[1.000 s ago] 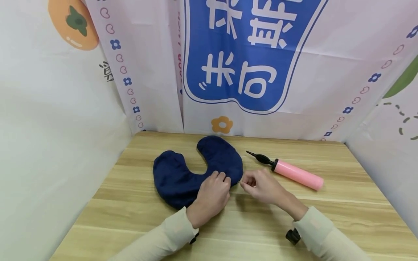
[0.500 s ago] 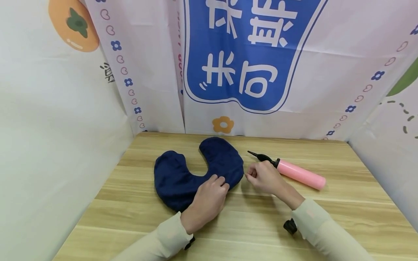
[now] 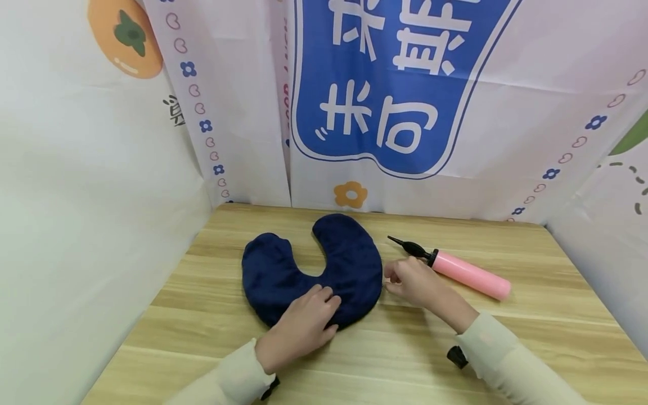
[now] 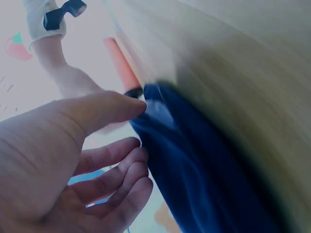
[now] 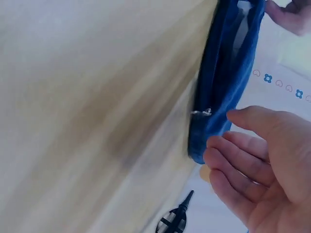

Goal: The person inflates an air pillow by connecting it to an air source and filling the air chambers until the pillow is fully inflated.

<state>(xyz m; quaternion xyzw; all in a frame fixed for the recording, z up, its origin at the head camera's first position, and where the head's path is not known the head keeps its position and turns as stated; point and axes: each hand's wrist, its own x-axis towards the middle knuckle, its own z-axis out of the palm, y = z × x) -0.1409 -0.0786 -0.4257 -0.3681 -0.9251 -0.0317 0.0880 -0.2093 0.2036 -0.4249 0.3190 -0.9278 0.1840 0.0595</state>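
Note:
A navy U-shaped neck pillow lies on the wooden table. Along its outer edge, the right wrist view shows an unzipped slit with something pale inside, and a metal zipper pull near the slit's end. My left hand rests at the pillow's near edge, its thumb and fingers apart in the left wrist view. Beside the pillow's right edge is my right hand; its fingers are loosely bent, with a gap to the thumb, and hold nothing. The zipper pull sits just past its fingertips.
A pink hand pump with a black nozzle lies right of the pillow, close behind my right hand. Printed cloth hangs along the table's back and sides. A black wrist camera sits under the right sleeve.
My right hand has followed the pillow's edge away from me, then its pinch has loosened. The left hand has slid left and nearer along the pillow, its fingers spreading.

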